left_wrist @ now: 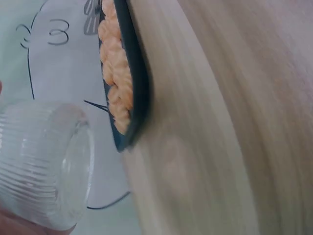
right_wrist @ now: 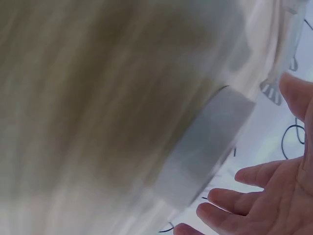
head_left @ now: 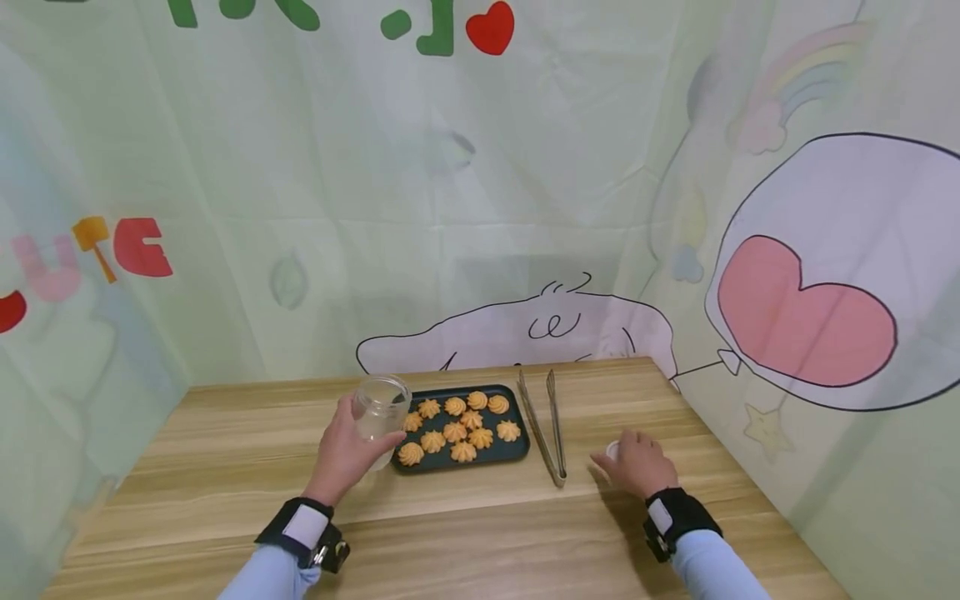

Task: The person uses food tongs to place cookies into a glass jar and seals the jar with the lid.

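Head view: left hand (head_left: 347, 454) grips a ribbed glass jar (head_left: 379, 414) beside the cookie tray (head_left: 517, 452) — right hand (head_left: 636, 463), fingers relaxed, covers a white lid (head_left: 612, 451); tongs (head_left: 545, 424) likely come next.

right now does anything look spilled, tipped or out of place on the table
Nothing stands out. The cookies sit in rows on the dark tray, the tongs lie flat beside it, and the left hand holds the empty glass jar.

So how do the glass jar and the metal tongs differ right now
The glass jar is clear, ribbed and stubby, gripped by the left hand left of the cookie tray. The metal tongs are long, thin and opaque, lying untouched right of the tray. Both are on the wooden table.
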Tool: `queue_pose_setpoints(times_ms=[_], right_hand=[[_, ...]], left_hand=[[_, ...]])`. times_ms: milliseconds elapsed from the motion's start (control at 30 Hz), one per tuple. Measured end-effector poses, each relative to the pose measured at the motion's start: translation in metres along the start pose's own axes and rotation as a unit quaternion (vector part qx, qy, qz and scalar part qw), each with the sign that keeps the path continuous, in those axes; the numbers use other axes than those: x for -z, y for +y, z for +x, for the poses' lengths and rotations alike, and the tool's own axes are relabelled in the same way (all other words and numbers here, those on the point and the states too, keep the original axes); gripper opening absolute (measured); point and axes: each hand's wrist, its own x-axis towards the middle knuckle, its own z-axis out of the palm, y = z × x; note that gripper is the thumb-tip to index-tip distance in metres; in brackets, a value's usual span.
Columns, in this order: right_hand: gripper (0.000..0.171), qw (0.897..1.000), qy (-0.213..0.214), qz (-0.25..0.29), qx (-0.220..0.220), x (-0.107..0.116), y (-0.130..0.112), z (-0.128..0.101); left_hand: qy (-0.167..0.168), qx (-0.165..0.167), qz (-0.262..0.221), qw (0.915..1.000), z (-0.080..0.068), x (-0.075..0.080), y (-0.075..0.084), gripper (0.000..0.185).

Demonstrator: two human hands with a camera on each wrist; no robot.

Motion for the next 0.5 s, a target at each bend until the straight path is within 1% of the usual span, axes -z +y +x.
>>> queue_pose_setpoints(times_ms=[100, 200, 367, 500], right_hand=[[0.079, 1.0, 0.003, 0.008, 0.01, 0.003, -0.005, 0.0], [0.079, 1.0, -0.001, 0.011, 0.016, 0.005, -0.008, 0.001], [0.078, 1.0, -0.008, 0.016, 0.022, 0.005, -0.012, 0.001], [0.078, 1.0, -0.011, 0.02, 0.021, 0.005, -0.014, 0.001]], left_hand=[[0.012, 0.022, -0.018, 0.9995, 0.003, 0.003, -0.006, 0.106], [0.012, 0.043, -0.031, 0.9985, 0.006, 0.005, -0.013, 0.109], [-0.001, 0.081, -0.056, 0.9952, 0.009, 0.004, -0.023, 0.108], [-0.013, 0.108, -0.076, 0.9912, 0.011, 0.001, -0.029, 0.111]])
